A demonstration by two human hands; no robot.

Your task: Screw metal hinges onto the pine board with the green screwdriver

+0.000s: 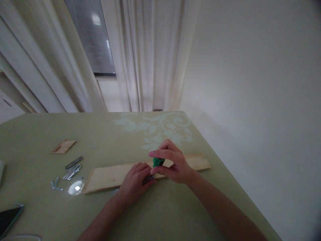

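Note:
A long pale wooden board lies on the table in front of me. My right hand grips the green handle of a screwdriver between thumb and fingers, held upright over the board's near edge. My left hand is closed at that same edge, its fingers over the board. Partly showing by its thumb and fingertips is a small shiny metal piece, pressed against the board. The screwdriver's tip comes down at this piece, and its exact contact is hidden by the fingers.
Left of the board lie several metal strips, some screws and a clear round dish. Farther back are a small wooden piece and a single screw. A dark flat device sits at the left. A wall borders the right.

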